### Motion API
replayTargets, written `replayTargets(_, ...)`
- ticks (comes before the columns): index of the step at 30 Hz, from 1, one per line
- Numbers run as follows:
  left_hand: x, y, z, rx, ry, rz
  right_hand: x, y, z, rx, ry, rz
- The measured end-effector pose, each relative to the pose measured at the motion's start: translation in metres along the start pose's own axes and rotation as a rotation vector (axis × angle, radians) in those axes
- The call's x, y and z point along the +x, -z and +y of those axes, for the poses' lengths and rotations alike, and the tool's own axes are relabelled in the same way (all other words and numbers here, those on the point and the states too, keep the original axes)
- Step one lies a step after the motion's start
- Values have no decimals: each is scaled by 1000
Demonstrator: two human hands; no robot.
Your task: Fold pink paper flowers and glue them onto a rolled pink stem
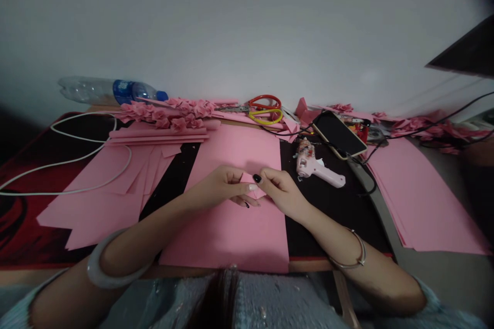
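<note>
Both hands meet above a large pink sheet (235, 239) in the middle of the table. Between them is a small folded piece of pink paper (259, 193). My left hand (230, 185) pinches its left side, with the thumb on top and fingers beneath. On the other side, my right hand (278, 188) is closed on the piece, its dark-nailed thumb pressing near the top. The fingers partly hide the fold.
A glue gun (318, 168) and a phone (339, 133) lie to the right, near dark cables. Scissors (266, 109), paper flowers (165, 113) and a bottle (111, 91) line the back. Pink sheets lie left (96, 195) and right (424, 200).
</note>
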State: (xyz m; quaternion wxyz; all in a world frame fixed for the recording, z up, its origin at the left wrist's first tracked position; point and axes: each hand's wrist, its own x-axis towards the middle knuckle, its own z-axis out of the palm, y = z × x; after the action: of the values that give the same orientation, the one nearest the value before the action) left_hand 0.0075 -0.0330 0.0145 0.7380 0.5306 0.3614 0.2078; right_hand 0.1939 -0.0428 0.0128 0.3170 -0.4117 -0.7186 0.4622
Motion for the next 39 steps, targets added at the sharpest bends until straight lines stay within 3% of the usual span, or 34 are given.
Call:
replayTargets(18, 1, -2, 0, -51, 46, 8, -4, -9, -7, 40, -37, 86)
replayTargets(39, 1, -3, -1, -68, 54, 3, -9, -13, -1, -98, -15, 118)
